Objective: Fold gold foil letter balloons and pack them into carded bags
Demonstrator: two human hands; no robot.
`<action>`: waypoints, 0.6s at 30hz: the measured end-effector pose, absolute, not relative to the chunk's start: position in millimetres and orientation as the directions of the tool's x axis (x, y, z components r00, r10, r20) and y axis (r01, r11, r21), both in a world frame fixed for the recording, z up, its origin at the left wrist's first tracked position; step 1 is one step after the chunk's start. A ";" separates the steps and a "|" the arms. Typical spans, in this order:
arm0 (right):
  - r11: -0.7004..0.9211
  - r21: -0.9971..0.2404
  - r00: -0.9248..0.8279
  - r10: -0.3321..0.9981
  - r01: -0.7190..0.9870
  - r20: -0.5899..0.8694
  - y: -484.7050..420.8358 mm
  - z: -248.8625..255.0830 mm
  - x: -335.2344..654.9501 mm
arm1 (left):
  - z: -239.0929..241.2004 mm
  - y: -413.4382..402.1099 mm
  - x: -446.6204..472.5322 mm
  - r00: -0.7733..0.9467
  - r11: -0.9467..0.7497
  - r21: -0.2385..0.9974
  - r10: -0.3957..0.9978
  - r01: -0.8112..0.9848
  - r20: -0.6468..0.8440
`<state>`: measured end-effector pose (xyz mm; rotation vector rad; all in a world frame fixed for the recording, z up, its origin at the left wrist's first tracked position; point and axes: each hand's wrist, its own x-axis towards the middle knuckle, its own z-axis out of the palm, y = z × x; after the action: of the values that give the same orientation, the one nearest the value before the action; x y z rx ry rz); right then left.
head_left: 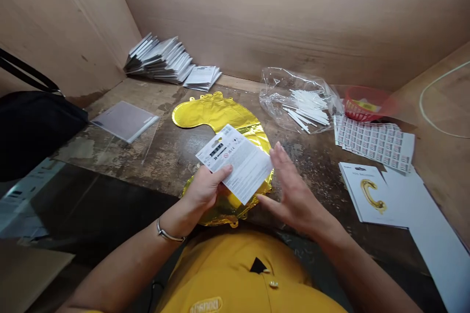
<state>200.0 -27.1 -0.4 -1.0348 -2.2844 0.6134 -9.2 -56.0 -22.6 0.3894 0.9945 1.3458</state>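
the left hand (203, 186) is grasping a white printed card (242, 166) by its near left side, thumb laid over the printed face. the right hand (290, 188) has its grip released, fingers extended just beside the card's right corner. the card is held above a gold foil balloon (223, 107), which lies flat and curved on the table (154, 166), its lower end close to the front edge.

toward the back edge, right of the middle, a clear plastic bag (273, 90) holds a loose heap of thin white sticks (310, 107), some fanned toward its near side. right of it, near the back right corner, a red basket (362, 115) contains something yellow (365, 104); that part is blurred, so i can't tell quite what it is.

sheets of printed labels (378, 142) overlap just in front of the basket. farther forward along the right edge, a white packet (367, 195) pictures a gold letter c, beside white sheets (436, 225).

at the back left corner, stacked white packets (161, 56) lean in piles, a smaller pile (201, 77) next to them. a glossy flat stack (125, 120) lies near the left edge, and a black bag (33, 127) sits beyond it.
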 end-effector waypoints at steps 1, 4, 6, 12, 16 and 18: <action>0.441 -0.784 -0.510 0.839 0.436 0.188 -28.1 0.8 201.3 | -24.2 -55.3 -10.0 -0.121 0.228 0.745 0.916 -0.627 -0.382; -0.182 -0.982 -0.472 0.863 0.044 -0.181 -27.3 -5.0 188.0 | -31.3 -52.8 -4.6 -0.178 0.195 0.760 0.908 -0.620 -0.379; -0.383 -0.915 -0.420 0.856 -0.126 -0.301 -24.7 -14.6 170.1 | -37.6 -51.9 1.2 -0.193 0.161 0.789 0.922 -0.593 -0.334; -0.222 -0.959 -0.018 0.975 -0.174 -0.222 -8.2 -40.2 156.7 | -44.7 -58.8 -36.8 0.022 -0.016 0.984 1.000 0.178 0.012; -0.195 -0.974 0.107 0.972 -0.116 -0.208 7.5 -54.1 165.8 | -43.1 -70.6 -71.7 0.287 -0.268 0.671 0.954 0.692 0.085; -0.196 -0.979 0.063 0.978 -0.063 -0.200 9.5 -59.5 165.7 | -46.7 -70.1 -71.2 0.373 -0.338 0.507 0.927 0.793 0.035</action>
<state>165.7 9.5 -59.5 -1.3424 -1.0156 1.3270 -71.2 -70.1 -46.7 2.2312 1.4926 0.4483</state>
